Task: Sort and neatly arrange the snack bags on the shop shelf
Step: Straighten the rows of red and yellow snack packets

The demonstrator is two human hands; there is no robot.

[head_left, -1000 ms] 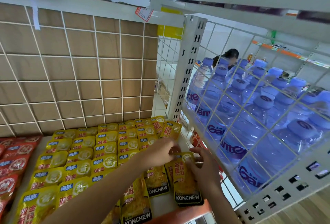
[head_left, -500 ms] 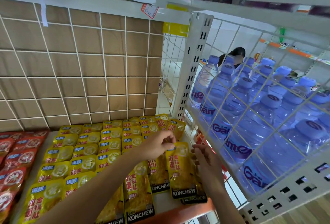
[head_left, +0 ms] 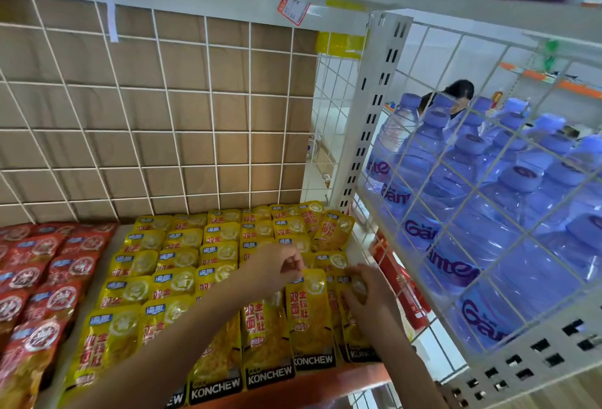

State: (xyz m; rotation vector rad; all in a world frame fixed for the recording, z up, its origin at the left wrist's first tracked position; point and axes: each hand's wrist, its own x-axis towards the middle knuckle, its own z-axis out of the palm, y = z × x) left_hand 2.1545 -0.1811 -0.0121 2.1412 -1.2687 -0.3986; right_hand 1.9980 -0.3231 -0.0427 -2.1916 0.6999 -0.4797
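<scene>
Two hands work the front row of the shelf (head_left: 342, 377). The left hand (head_left: 280, 267) pinches the top seal of a yellow bag (head_left: 309, 317), and the right hand (head_left: 366, 298) curls its fingers over the top of the end bag (head_left: 356, 340) just beside it. These pouches look light, soft and slick — best held by the flat top seal, not the filled belly. Half a second ago the bag overlapped the end bag — now they lie nearly side by side.
</scene>
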